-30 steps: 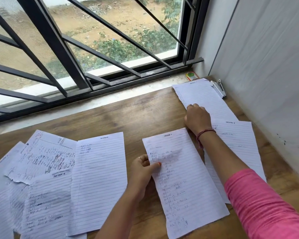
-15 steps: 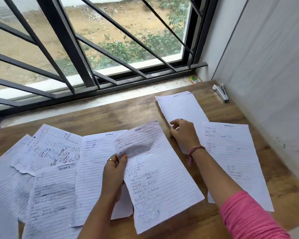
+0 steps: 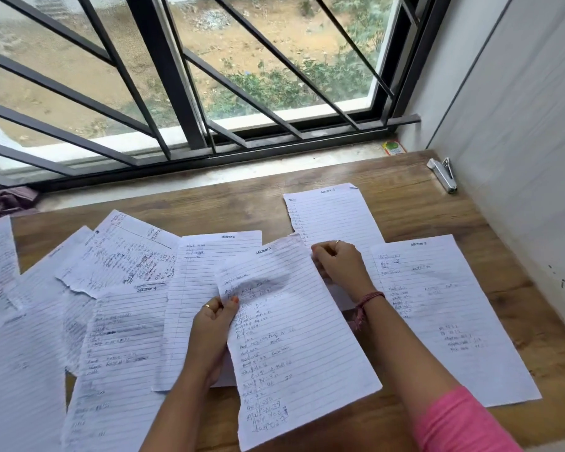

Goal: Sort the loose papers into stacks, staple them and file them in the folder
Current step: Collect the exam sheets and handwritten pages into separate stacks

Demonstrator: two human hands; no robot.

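Pinched at its left edge by the left hand [image 3: 213,324], thumb on top, fingers curled under: a lined sheet [image 3: 294,337] marked "SECTION 1" at the top. Gripped near its top right corner by the right hand [image 3: 338,262], fingers curled tight on the paper edge. Lifted and tilted, top edge bent up, bottom corner near the front edge of the wooden table [image 3: 405,203]. Handwriting all down the page, too small to read well.

Just behind the right hand, flat on the table: another "SECTION 1" sheet [image 3: 331,216]. To the right of the grip: a flat sheet [image 3: 447,314] headed "SECTION", the number not clear. Just left of the grip, partly under the held page: a "SECTION 2" sheet [image 3: 203,272]. Farther left: a messy pile of loose papers [image 3: 79,305], overlapping, one with a torn edge, one reading "SECTION 4".

Far back right, by the wall: a silver stapler [image 3: 442,175]. Behind it on the sill: a small green and red box [image 3: 392,147], label unreadable. Bare wood behind the sheets, and between the right sheet and the wall.
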